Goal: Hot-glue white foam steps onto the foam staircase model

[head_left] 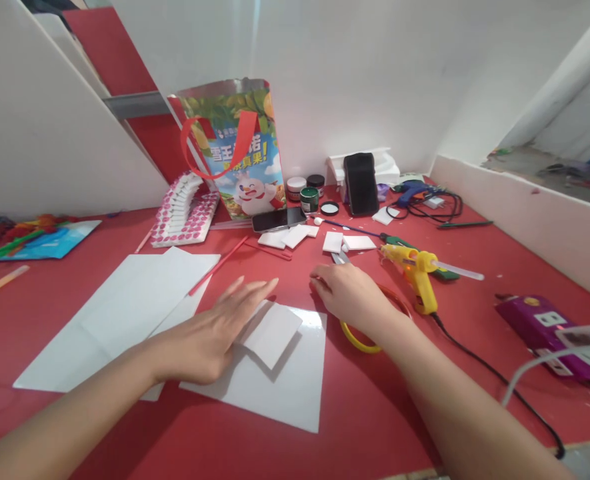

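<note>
My left hand point(209, 330) reaches over a white board sheet point(295, 400) with its fingers stretched out. Against its palm side sits a small bent white piece point(273, 333), raised off the sheet and casting a shadow. The left thumb is hidden. My right hand point(347, 293) lies over a pair of scissors with yellow and red handles point(359, 340). Their metal blades point(341, 257) show just beyond the knuckles. Its fingers are curled together; what is between them is hidden from me.
Larger white sheets point(125, 307) lie left, under a red stick point(219, 267). A yellow glue gun point(417, 267) with its cord lies right, near a purple box point(549, 333). Behind are small white pieces point(333, 241), phones point(362, 183), paint jars point(309, 199), tissues point(187, 217) and a bag point(242, 153).
</note>
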`<state>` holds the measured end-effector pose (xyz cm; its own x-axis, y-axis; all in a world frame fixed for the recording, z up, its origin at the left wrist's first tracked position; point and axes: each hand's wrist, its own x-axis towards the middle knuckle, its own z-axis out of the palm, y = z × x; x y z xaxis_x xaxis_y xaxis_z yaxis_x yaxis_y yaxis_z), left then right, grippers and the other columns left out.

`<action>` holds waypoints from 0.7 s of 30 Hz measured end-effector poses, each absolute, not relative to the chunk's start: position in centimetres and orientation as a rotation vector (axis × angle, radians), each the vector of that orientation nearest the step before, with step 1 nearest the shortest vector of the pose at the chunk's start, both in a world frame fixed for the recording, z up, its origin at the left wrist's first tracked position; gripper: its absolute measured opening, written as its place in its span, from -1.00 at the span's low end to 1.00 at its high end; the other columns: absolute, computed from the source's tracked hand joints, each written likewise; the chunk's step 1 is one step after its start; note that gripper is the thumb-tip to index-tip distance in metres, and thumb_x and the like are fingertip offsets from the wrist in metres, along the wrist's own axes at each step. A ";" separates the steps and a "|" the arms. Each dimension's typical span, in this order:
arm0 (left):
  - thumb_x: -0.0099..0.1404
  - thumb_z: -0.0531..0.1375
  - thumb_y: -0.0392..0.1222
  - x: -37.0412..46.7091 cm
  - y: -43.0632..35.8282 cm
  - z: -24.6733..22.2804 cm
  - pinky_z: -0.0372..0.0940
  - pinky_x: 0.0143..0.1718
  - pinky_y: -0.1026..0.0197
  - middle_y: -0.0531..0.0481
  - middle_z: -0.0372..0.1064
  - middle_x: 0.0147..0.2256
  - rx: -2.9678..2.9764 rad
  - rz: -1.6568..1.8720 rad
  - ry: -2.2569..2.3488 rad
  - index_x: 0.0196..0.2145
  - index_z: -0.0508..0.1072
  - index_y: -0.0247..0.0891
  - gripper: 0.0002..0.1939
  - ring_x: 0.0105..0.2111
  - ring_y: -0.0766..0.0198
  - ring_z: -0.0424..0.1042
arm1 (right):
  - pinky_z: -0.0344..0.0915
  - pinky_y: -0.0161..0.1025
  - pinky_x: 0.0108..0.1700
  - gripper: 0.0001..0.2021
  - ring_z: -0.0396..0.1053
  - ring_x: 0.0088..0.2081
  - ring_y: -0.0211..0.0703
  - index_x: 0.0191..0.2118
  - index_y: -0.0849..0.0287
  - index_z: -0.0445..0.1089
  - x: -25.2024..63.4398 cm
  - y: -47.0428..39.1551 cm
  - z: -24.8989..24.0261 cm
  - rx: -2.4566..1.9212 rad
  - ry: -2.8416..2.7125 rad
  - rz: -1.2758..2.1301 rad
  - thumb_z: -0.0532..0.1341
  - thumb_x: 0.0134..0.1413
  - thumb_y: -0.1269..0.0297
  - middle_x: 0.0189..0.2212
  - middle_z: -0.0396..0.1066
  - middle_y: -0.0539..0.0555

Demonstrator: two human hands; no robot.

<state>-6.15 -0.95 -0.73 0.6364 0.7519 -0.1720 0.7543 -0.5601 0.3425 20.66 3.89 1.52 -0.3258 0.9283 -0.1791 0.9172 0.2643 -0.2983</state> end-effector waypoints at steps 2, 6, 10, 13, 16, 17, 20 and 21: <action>0.11 0.05 -0.52 -5.8 0.5 -0.5 -0.09 0.37 -0.32 -0.03 -0.28 0.48 2.544 0.032 1.116 0.45 -0.45 0.07 0.13 0.45 -0.13 -0.29 | -0.01 -0.26 -0.44 -0.76 0.41 -0.33 -0.09 -0.28 0.18 0.50 20.7 3.9 1.4 -1.777 -2.469 0.590 0.08 0.30 0.42 -0.33 0.54 0.15; 0.23 0.00 -0.47 -5.1 3.3 -0.4 -0.26 0.41 -0.26 -0.12 -0.15 0.46 2.655 0.181 1.158 0.46 -0.29 -0.09 -0.06 0.45 0.00 -0.21 | 0.00 -0.26 -0.44 -0.75 0.35 -0.40 -0.14 -0.39 0.20 0.47 20.7 4.1 1.2 -1.726 -2.445 0.693 0.10 0.26 0.46 -0.43 0.50 0.13; 0.38 -0.06 -0.32 -5.1 4.9 -1.7 -0.16 0.41 -0.18 -0.23 -0.02 0.40 2.599 0.362 1.409 0.42 -0.10 -0.24 -0.31 0.42 0.03 -0.07 | 0.05 -0.27 -0.42 -0.75 0.34 -0.42 -0.17 -0.44 0.20 0.42 20.6 3.9 1.3 -1.701 -2.362 0.797 0.09 0.23 0.49 -0.44 0.49 0.13; 0.41 -0.04 -0.21 -5.5 5.4 -3.1 -0.01 0.37 -0.16 -0.29 0.05 0.35 2.457 0.553 1.608 0.39 0.00 -0.29 -0.38 0.38 -0.03 0.03 | 0.11 -0.30 -0.45 -0.74 0.36 -0.50 -0.21 -0.47 0.19 0.39 20.5 3.7 1.2 -1.666 -2.292 0.941 0.07 0.22 0.48 -0.50 0.49 0.08; 0.42 -0.04 -0.16 -5.9 5.5 -3.9 0.09 0.33 -0.13 -0.29 0.15 0.29 2.338 0.689 1.726 0.34 0.10 -0.27 -0.43 0.33 -0.02 0.16 | 0.17 -0.35 -0.49 -0.74 0.39 -0.57 -0.26 -0.45 0.18 0.39 20.7 3.8 1.1 -1.630 -2.234 1.113 0.05 0.20 0.49 -0.58 0.49 0.02; 0.42 -0.04 -0.15 -6.1 5.5 -4.0 0.11 0.32 -0.13 -0.28 0.17 0.28 2.321 0.706 1.743 0.33 0.12 -0.26 -0.45 0.31 -0.02 0.20 | 0.19 -0.36 -0.50 -0.75 0.40 -0.59 -0.26 -0.44 0.18 0.40 20.8 3.9 1.2 -1.627 -2.219 1.149 0.05 0.18 0.50 -0.60 0.49 0.01; 0.43 -0.04 -0.12 -6.8 5.0 -3.8 0.13 0.31 -0.15 -0.27 0.19 0.28 2.319 0.694 1.766 0.30 0.17 -0.24 -0.47 0.30 -0.03 0.21 | 0.19 -0.33 -0.49 -0.77 0.42 -0.57 -0.21 -0.39 0.20 0.43 20.9 3.7 2.0 -1.686 -2.161 1.101 0.06 0.14 0.51 -0.63 0.46 0.02; 0.43 -0.04 -0.11 -7.0 4.8 -3.7 0.13 0.30 -0.15 -0.26 0.19 0.29 2.323 0.678 1.775 0.29 0.20 -0.23 -0.48 0.31 -0.04 0.20 | 0.18 -0.32 -0.47 -0.79 0.43 -0.54 -0.18 -0.36 0.20 0.44 20.8 3.2 2.5 -1.705 -2.140 1.039 0.07 0.14 0.51 -0.61 0.47 0.04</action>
<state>-6.98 4.76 -3.65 0.2019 0.9428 0.2654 0.8796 -0.2938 0.3742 20.76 3.21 2.53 -0.3059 0.9178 -0.2532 0.7666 0.0797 -0.6371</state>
